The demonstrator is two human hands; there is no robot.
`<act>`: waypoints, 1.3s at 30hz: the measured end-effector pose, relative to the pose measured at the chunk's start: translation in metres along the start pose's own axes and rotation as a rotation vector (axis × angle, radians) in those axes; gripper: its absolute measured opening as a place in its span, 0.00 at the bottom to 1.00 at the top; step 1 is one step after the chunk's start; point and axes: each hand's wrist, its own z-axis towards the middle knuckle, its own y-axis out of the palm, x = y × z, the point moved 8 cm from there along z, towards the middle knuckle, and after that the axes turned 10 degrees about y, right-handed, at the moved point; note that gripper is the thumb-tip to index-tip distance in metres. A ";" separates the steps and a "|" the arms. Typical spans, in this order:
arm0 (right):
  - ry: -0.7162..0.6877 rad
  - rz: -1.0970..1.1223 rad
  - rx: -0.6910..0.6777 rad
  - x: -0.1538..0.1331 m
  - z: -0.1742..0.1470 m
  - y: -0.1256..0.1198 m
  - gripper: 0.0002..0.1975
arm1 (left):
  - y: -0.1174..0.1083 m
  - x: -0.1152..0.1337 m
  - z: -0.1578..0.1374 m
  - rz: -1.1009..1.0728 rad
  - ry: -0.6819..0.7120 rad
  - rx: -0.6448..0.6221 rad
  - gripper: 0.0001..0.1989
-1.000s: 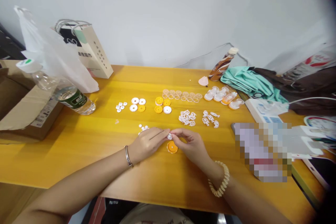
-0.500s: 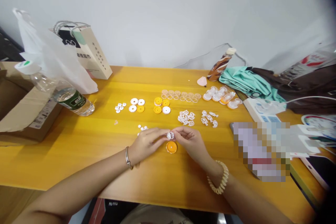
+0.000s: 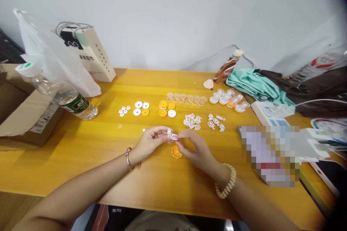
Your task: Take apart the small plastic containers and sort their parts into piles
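My left hand (image 3: 153, 142) pinches a small white plastic piece (image 3: 170, 132) with a rounded edge. Against it is a white openwork plastic piece (image 3: 174, 136), gripped between the fingertips of my right hand (image 3: 193, 145). Whether the two pieces are joined I cannot tell. Just below the fingers an orange round disc (image 3: 176, 152) with a pale centre lies on the table. Farther right lie several white openwork pieces (image 3: 192, 121) in a cluster, with more cut-out pieces (image 3: 215, 121) beside them. Part of a group of small white bits is hidden behind my left hand.
Yellow and white discs (image 3: 167, 109), more white discs (image 3: 141, 108), small white caps (image 3: 124, 110) and clear cups (image 3: 187, 98) lie beyond my hands. Clear-topped assemblies (image 3: 229, 99) sit farther right. A water bottle (image 3: 77, 104) leans at left; a pixelated phone (image 3: 267, 155) lies at right.
The white pieces between my fingers have tilted and moved slightly left. My left hand has turned, its fingers curling more, and the right fingers have shifted around the openwork piece.
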 end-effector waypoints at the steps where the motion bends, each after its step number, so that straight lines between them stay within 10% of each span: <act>1: 0.002 -0.003 -0.011 0.000 0.000 0.001 0.07 | 0.000 -0.001 0.000 -0.022 -0.010 -0.004 0.12; 27: -0.026 -0.051 -0.448 -0.005 -0.003 0.003 0.05 | 0.023 0.001 -0.015 0.114 -0.050 -0.165 0.12; 39: -0.012 -0.018 -0.389 0.002 -0.001 0.002 0.05 | 0.022 -0.004 -0.014 0.036 -0.176 -0.167 0.14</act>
